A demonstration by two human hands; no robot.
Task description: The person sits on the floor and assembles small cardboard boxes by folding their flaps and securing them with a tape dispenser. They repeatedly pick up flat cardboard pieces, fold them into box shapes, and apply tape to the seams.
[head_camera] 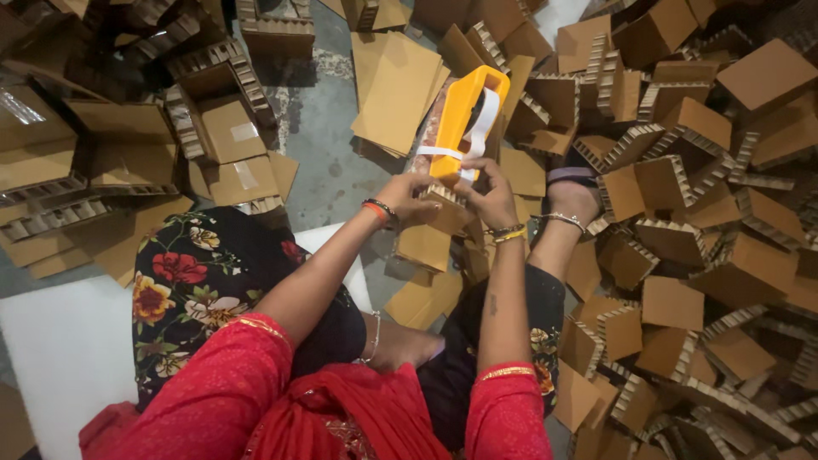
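Note:
I sit on the floor among cardboard pieces. My left hand (407,198) and my right hand (489,194) are raised in front of me, both closed around a small honeycomb cardboard corner piece (443,204). A yellow tape dispenser (467,119) stands on top of that piece, with a strip of white tape (479,136) running down from its roll and across the cardboard. My right hand's fingers press at the tape near the dispenser's base; my left hand supports the cardboard from the left side.
A big heap of folded honeycomb cardboard corners (682,238) fills the right side. Flat cardboard sheets (394,85) lie ahead on the grey floor, more stacked cardboard (102,162) to the left. A white foam sheet (68,341) lies under me. My bare foot (573,200) rests by the heap.

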